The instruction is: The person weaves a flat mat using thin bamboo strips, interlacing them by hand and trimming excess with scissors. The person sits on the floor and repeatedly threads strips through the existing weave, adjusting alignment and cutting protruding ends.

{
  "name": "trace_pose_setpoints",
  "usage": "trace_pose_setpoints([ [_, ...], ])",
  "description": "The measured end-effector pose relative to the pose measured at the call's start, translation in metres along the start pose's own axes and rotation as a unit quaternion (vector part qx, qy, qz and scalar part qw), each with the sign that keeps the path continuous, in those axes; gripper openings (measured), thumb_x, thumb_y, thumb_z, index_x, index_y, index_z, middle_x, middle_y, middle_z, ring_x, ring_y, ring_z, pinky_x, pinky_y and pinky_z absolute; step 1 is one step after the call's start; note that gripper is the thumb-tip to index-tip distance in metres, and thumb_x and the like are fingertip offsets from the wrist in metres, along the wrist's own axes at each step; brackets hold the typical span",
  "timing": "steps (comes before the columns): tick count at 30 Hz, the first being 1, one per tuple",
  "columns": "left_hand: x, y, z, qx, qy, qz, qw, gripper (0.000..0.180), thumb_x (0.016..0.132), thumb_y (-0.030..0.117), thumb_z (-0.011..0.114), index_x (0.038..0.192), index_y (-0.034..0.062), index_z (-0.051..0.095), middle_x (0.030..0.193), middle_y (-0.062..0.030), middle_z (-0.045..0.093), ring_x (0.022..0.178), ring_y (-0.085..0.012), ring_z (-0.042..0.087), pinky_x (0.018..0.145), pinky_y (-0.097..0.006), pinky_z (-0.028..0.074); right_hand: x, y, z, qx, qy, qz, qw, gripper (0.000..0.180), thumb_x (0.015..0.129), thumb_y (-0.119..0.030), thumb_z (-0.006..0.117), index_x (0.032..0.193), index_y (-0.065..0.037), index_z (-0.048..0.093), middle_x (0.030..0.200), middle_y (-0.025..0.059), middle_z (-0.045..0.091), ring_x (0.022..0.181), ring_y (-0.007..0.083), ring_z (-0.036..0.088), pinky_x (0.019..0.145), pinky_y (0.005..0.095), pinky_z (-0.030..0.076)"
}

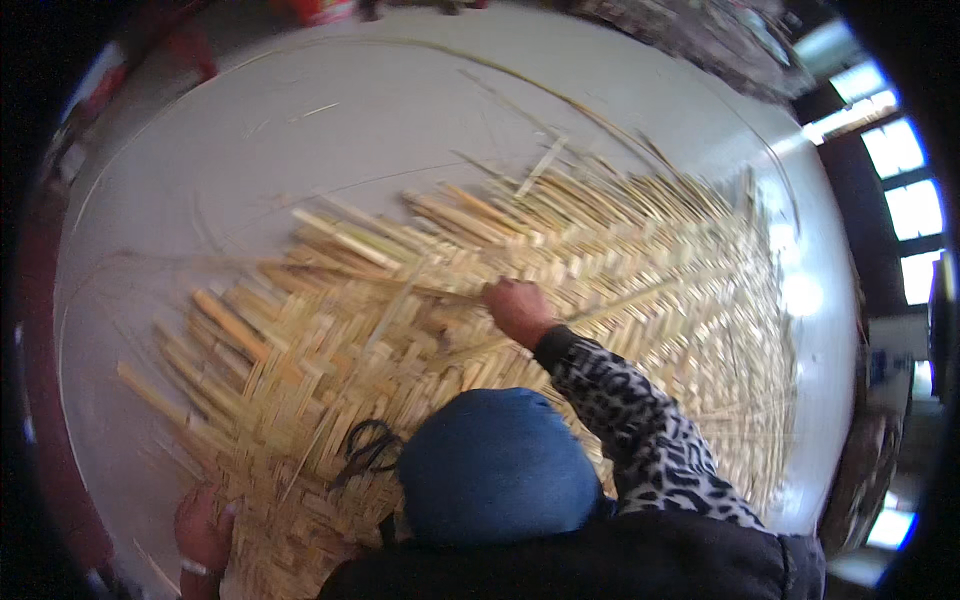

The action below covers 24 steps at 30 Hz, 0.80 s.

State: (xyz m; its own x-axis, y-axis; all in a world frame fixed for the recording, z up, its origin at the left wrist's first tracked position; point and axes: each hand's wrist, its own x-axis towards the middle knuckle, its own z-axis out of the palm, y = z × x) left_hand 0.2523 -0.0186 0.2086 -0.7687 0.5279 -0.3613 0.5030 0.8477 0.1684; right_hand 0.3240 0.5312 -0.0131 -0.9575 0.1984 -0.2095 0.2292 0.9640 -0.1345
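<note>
A large woven mat of flat pale bamboo strips (420,330) lies spread on the grey floor, with loose strip ends sticking out along its far and left edges. My right hand (518,308), in a leopard-print sleeve, reaches over the middle of the mat and pinches a thin bamboo strip (420,288) that runs off to the left. At the mat's near left corner rests my left hand (205,535), lying flat with a ring on one finger. Black scissors (365,450) lie on the mat between the two hands.
A rounded blue cloth shape (495,465) and dark clothing (560,565) fill the lower middle and hide the mat's near part. Grey floor (300,120) surrounds the mat. Long thin slivers (560,100) trail across it at the back. Bright windows (900,170) stand at the right.
</note>
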Motion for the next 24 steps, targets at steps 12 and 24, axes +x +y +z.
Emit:
trace_pose_setpoints([
  [12,-0.092,0.032,-0.071,-0.299,-0.123,-0.118,0.939,0.037,0.079,0.023,0.072,0.111,0.0062,0.063,0.107,-0.0153,0.066,0.103,-0.0344,0.062,0.089,-0.042,0.048,-0.054,-0.11,0.024,0.13,0.005,-0.472,0.872,0.021,0.077,-0.009,0.061,0.098,-0.008,0.06,0.097,0.0127,0.061,0.091,0.0324,0.059,0.079,0.0449,0.049],
  [24,-0.164,-0.013,-0.032,-0.272,-0.053,-0.025,0.961,0.039,0.078,0.033,0.071,0.105,0.0067,0.063,0.109,-0.0148,0.065,0.105,-0.0381,0.061,0.091,-0.051,0.045,-0.072,-0.15,0.07,0.044,-0.186,-0.522,0.832,0.026,0.073,-0.031,0.066,0.093,-0.015,0.062,0.106,0.006,0.059,0.102,0.028,0.054,0.084,0.0441,0.045],
])
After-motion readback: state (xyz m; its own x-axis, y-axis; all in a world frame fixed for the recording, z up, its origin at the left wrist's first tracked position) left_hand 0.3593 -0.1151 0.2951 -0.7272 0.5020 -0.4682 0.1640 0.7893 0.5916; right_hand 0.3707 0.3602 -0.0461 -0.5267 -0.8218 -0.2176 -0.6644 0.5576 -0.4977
